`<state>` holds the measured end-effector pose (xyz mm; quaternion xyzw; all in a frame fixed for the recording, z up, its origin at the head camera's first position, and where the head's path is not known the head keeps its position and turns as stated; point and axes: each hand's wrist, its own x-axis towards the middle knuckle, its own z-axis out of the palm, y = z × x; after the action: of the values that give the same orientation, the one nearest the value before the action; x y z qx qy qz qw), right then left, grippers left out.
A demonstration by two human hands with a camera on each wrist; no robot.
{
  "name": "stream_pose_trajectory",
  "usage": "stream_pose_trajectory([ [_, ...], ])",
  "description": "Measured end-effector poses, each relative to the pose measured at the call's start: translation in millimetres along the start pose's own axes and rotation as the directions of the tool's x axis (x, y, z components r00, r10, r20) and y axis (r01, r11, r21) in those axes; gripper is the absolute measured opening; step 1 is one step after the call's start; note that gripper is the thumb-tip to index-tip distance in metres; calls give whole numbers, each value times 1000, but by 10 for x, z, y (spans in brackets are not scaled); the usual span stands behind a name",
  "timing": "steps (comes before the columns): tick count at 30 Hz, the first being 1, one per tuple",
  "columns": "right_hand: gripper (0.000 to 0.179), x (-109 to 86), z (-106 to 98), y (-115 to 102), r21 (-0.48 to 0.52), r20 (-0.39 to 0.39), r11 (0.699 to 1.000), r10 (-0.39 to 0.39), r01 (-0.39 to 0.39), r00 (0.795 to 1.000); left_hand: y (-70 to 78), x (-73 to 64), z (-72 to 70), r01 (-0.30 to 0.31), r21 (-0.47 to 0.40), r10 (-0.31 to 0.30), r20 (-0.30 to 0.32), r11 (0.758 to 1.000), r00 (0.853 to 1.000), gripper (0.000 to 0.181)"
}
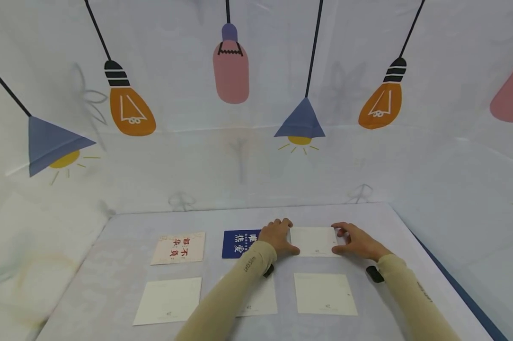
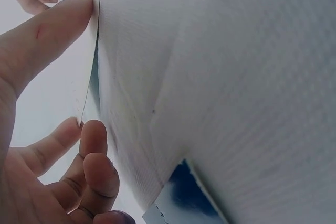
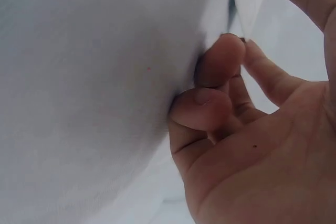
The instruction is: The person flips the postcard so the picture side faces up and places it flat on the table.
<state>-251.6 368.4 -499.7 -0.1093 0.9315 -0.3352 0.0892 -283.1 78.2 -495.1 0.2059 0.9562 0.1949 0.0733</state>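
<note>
While I judge this a placing step, the cream card (image 1: 179, 248) left of the blue card (image 1: 234, 243) shows 不负, the blue one 热爱; right of it, past my "LetsSlim" sleeve (image 1: 237, 290), my left hand (image 1: 278, 237) pinches the white card (image 1: 313, 241), my right hand (image 1: 358, 243) its opposite edge; settling it probably calls for level release.

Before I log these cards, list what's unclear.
Head view: right part of blue card, behind left hand and sleeve.
Head view: left part of lower middle card, behind that sleeve.
Head view: print on lower right card, too small.
Right wrist view: much of held card, past the top edge.
</note>
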Motion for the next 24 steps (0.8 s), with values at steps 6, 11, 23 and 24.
stream_pose_trajectory([
  [6, 78, -19, 4, 13, -28, -16, 1000, -4, 4, 1000, 10, -7, 9, -2, 2, 2, 0, 1000, 1000, 83],
  [11, 78, -23, 29, 28, -35, -37, 999, -2, 1, 999, -8, -6, 2, 13, -55, -14, -4, 998, 1000, 81],
  [23, 77, -131, 66, -39, -15, -149, 999, -48, 47, 988, -20, -33, -32, 21, -279, -36, -47, 960, 998, 51],
  [24, 77, -141, 69, -44, -15, -158, 999, -54, 53, 986, -19, -38, -38, 16, -295, -31, -48, 955, 998, 49],
])
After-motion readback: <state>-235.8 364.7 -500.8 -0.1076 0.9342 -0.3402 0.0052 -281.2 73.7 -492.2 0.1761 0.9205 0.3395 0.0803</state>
